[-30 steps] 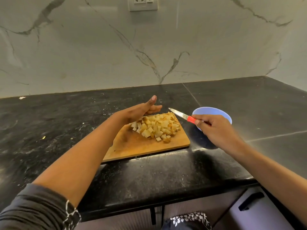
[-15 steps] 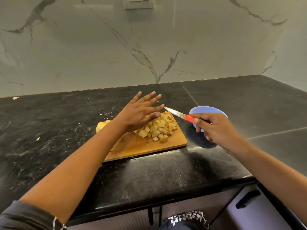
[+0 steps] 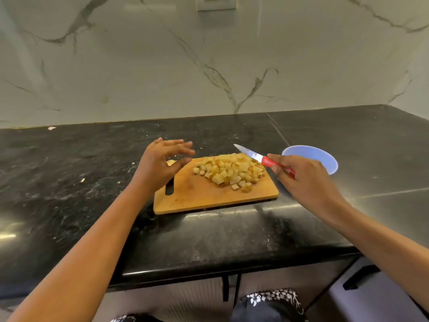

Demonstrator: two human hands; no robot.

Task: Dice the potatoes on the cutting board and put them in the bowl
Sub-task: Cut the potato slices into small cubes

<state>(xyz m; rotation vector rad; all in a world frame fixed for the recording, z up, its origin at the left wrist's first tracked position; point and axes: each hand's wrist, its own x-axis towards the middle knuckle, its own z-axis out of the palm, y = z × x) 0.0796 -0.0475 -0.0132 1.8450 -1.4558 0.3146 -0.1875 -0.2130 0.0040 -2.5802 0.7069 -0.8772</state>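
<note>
A heap of diced potato cubes (image 3: pixel 229 169) lies on the right half of the wooden cutting board (image 3: pixel 204 197). My left hand (image 3: pixel 160 162) hovers over the board's left end with its fingers spread, holding nothing. Behind that hand a bit of a whole potato (image 3: pixel 170 162) peeks out. My right hand (image 3: pixel 301 180) grips the red handle of a small knife (image 3: pixel 251 155), its blade pointing left over the far edge of the heap. The light blue bowl (image 3: pixel 325 156) stands just right of the board, partly hidden by my right hand.
The board sits on a black stone counter (image 3: pixel 92 182) near its front edge, with small scraps scattered to the left. A marble wall (image 3: pixel 209 66) with a socket rises behind. Cabinet fronts with dark handles (image 3: pixel 357 276) lie below the counter.
My left hand has drawn back to the left off the potato heap, now hovering over the board's handle end. The knife hand has stayed near the bowl.
</note>
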